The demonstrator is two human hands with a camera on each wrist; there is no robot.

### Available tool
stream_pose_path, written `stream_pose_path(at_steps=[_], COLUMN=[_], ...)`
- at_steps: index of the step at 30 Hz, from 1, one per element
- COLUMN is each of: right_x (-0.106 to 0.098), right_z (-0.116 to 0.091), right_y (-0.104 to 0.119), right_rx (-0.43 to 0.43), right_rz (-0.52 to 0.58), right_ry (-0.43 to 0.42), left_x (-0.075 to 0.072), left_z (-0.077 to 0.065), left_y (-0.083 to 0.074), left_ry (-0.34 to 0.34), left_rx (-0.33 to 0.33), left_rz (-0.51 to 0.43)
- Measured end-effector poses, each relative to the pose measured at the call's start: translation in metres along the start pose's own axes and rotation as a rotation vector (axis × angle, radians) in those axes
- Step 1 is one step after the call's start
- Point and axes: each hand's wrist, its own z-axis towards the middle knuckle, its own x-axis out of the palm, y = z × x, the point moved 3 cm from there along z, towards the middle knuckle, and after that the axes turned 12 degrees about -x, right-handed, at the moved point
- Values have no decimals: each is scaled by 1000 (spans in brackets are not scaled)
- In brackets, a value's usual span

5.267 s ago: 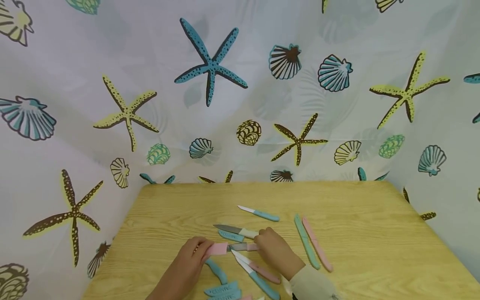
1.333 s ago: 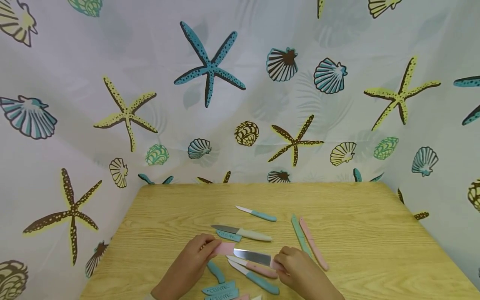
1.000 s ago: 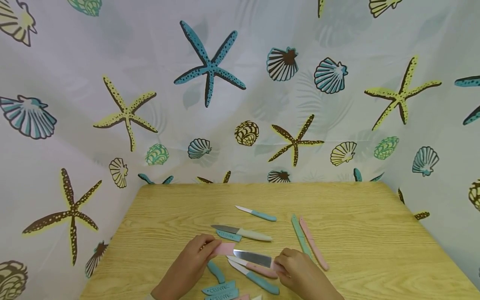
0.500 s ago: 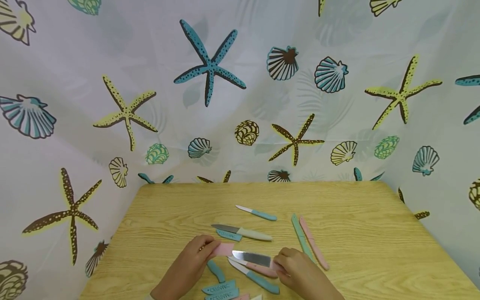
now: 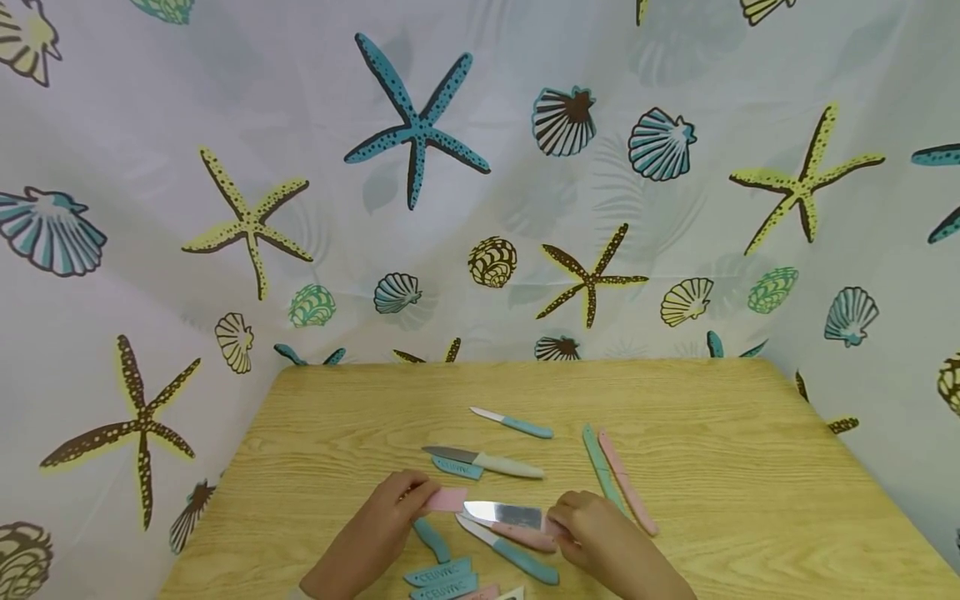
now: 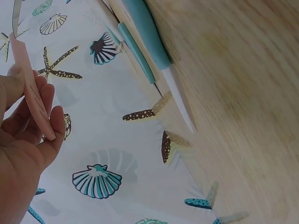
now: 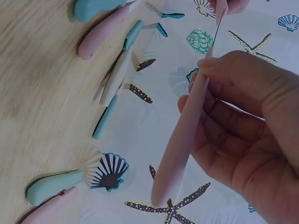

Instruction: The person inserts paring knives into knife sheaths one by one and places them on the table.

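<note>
My left hand (image 5: 382,521) pinches a pink blade sheath (image 5: 447,499) between thumb and fingers; the left wrist view shows the sheath (image 6: 32,88) edge-on. My right hand (image 5: 600,533) grips the handle of a pink kitchen knife (image 5: 504,514), whose broad shiny blade points left. The blade's tip is right at the sheath's mouth. Most of the pink handle (image 7: 182,135) shows in the right wrist view, thumb on its blade end. Below the blade in the head view lie a pink-handled knife (image 5: 525,537) and a blue-handled knife (image 5: 528,562).
Farther back lie a cream-handled knife (image 5: 510,466), a blue sheath (image 5: 457,468) and a small blue-handled knife (image 5: 527,427). A green folded knife (image 5: 603,471) and a pink one (image 5: 628,483) lie at right. Blue sheaths (image 5: 438,572) and a blue handle (image 5: 431,542) sit near the front.
Since the oldest frame, my right hand has moved right and slightly down with the pink knife, and more of its blade shows. Over the last second both hands stay nearly still, the blade tilting slightly.
</note>
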Motion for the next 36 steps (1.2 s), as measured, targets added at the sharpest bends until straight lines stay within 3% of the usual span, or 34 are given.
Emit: stream_pose_path(at_steps=[5,9,21,26,36], right_x=[-3,-3,1,-2,-11], right_z=[0,-1,-2,-2,-1], right_y=[1,2,-1,0,1], right_rx=[27,24,-42,-23,19], right_rz=[39,24,4,99,31], right_ry=[-2,-23,-26,22,-21], left_x=[-1,-2,-2,-2,-3], left_z=[0,0,-2,-2,0], left_y=[1,0,-2,-1,0], left_ry=[41,37,1,30,81], left_rx=[-53,-56,24,-38,-75], left_rz=[-5,-5,-17,-46,-35])
